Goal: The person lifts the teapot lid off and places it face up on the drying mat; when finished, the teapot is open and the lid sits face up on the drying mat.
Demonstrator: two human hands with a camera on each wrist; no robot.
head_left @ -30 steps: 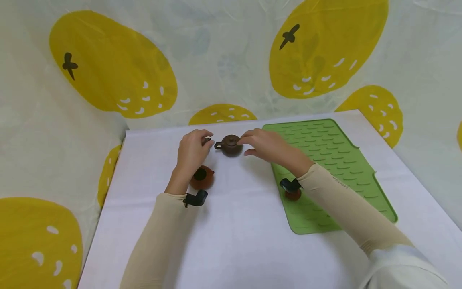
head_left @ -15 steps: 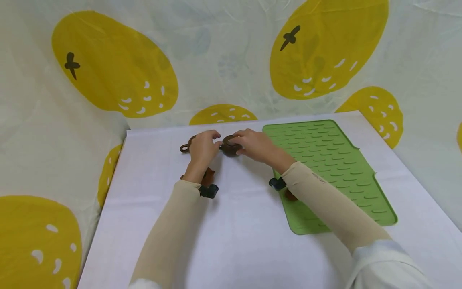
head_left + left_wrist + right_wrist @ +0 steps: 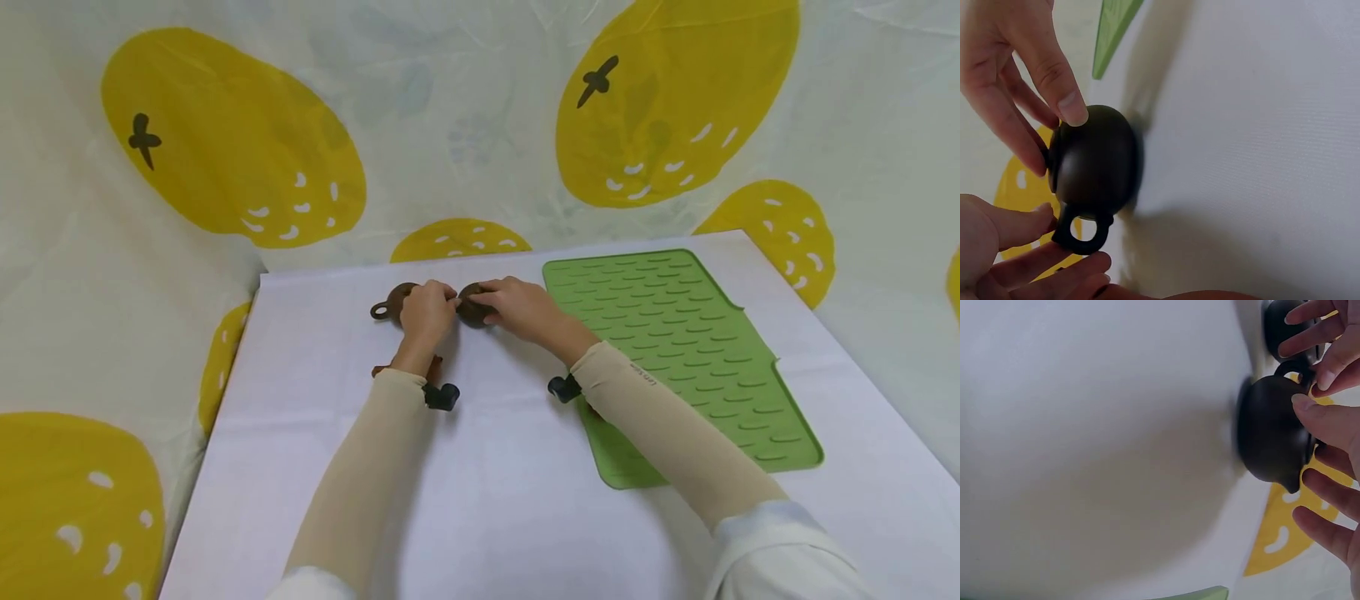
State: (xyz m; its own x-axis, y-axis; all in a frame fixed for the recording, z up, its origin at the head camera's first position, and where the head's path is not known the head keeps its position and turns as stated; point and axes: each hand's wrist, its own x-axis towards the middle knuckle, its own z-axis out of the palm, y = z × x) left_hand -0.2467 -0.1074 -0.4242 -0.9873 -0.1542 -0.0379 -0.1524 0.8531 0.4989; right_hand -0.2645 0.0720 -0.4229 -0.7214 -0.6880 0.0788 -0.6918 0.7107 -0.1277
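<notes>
On the far part of the white tabletop [image 3: 487,483], a dark brown teapot [image 3: 1097,162] sits between both hands. The left hand [image 3: 429,315] pinches its handle; the right hand [image 3: 525,308] holds its top, thumb against the side. A second dark teapot [image 3: 395,302] lies just left, a reddish-brown vessel [image 3: 382,369] nearer, partly hidden, and a green mat [image 3: 675,325] right.

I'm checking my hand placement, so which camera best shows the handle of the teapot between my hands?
The left wrist view: the handle shows nearly whole, its opening clear. In the head view, your left hand hides most of it; the right wrist view shows only part, that hand covering the rest.
</notes>
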